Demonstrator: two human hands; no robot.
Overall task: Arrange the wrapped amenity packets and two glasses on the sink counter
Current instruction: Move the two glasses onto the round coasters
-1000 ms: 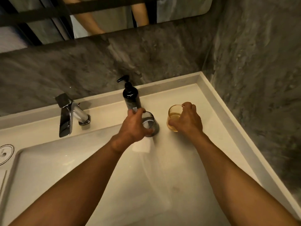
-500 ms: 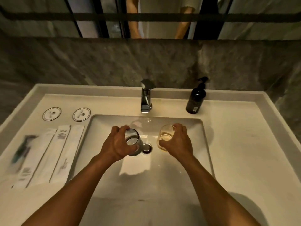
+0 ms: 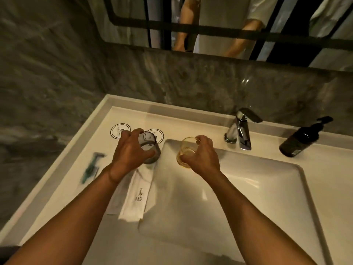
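My left hand (image 3: 129, 152) grips a grey glass (image 3: 150, 148) from above, held over the left counter near two round coasters (image 3: 119, 131). An amber glass (image 3: 186, 150) is in my right hand (image 3: 200, 157), above the basin's left rim. White wrapped amenity packets (image 3: 136, 197) lie lengthwise on the left counter, partly under my left forearm; one reads "brushing teeth". A wrapped razor with a teal handle (image 3: 91, 167) lies further left. The second coaster (image 3: 158, 133) is partly hidden behind the grey glass.
A white basin (image 3: 238, 197) fills the middle of the counter (image 3: 324, 169). The chrome tap (image 3: 240, 129) stands at the back, with a dark pump bottle (image 3: 301, 140) to its right. Grey stone walls close in behind and to the left, under a mirror.
Both hands carried the glasses leftward, from the right counter, across the basin, to the left side near the coasters. The view swung left with them.
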